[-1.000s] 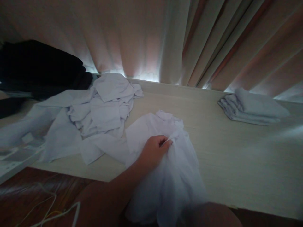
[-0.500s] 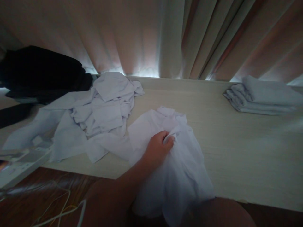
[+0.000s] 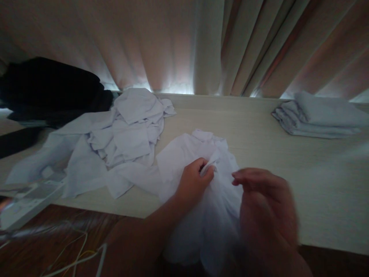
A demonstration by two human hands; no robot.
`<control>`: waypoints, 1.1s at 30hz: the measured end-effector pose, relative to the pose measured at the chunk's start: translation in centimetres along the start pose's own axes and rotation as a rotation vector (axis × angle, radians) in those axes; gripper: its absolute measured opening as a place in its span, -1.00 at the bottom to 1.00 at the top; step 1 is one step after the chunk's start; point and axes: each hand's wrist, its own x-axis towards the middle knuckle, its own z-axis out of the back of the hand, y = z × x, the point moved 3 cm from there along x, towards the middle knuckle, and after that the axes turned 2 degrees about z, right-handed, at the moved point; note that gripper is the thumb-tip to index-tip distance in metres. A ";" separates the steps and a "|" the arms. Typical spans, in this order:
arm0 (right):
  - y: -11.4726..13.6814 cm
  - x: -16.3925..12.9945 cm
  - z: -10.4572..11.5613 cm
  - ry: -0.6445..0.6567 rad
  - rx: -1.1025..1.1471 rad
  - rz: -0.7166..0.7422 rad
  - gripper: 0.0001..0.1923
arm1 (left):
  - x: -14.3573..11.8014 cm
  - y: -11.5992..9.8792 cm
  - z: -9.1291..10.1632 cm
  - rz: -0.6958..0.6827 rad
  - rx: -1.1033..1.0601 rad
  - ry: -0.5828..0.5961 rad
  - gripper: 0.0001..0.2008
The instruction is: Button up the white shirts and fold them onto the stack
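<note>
L hand [image 3: 196,181] pinches white garment [image 3: 183,152], which spills over near edge of pale tabletop [image 3: 291,161]; lower end lost in shadow. R hand [image 3: 268,200] blurred, just beside; can't tell if pressed together. Dark pile [image 3: 54,90] cut off, far L. Pinkish curtains [image 3: 161,42] in bkgd.

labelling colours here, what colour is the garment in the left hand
The garment is white, shown best in the head view.

Head cam, close, fwd/down over pale surface [image 3: 317,192], twd curtains [image 3: 161,46]
</note>
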 end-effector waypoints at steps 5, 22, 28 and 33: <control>-4.7 4.1 -2.8 0.106 -0.091 -0.177 -0.80 | -0.2 -0.4 0.3 -0.030 0.017 -0.006 -0.78; -7.8 4.3 -3.3 0.188 0.343 -0.423 -0.78 | 0.7 0.1 0.7 0.092 -0.256 0.149 -0.73; -7.3 4.2 -3.2 0.309 0.290 -0.410 -0.76 | 0.9 0.7 0.7 0.232 -0.482 0.175 -0.72; -7.0 4.2 -3.2 0.333 0.324 -0.359 -0.80 | 0.8 0.3 1.1 0.270 -0.537 0.159 -0.74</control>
